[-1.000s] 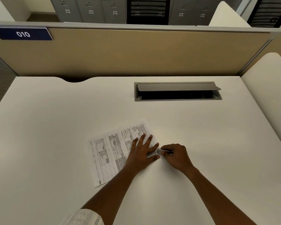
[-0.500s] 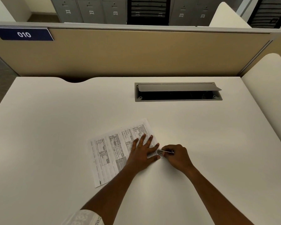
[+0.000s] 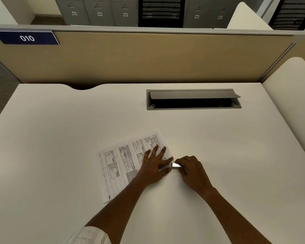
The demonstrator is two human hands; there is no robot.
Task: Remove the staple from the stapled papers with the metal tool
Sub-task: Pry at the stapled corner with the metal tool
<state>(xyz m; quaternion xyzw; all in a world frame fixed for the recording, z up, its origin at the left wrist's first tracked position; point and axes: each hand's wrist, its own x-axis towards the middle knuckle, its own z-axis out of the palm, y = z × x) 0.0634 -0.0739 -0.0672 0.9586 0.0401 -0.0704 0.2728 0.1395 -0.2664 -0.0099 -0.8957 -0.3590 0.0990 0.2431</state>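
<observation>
While your left hand [image 3: 152, 164] presses flat, fingers spread, pinning the stapled papers [image 3: 123, 159], your right hand [image 3: 192, 170] pinches the metal tool [image 3: 176, 165] at their right corner (staple unseen).

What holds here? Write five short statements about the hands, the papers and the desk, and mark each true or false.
1. The left hand presses flat on the papers, fingers spread. True.
2. The right hand is empty. False: it grips the metal tool, whose tip is at the papers' near right corner.
3. The papers hang over the edge of the desk. False: they lie wholly on the desk.
4. The cable hatch in the desk stands open. True.
5. The sign on the divider reads 010. True.
</observation>
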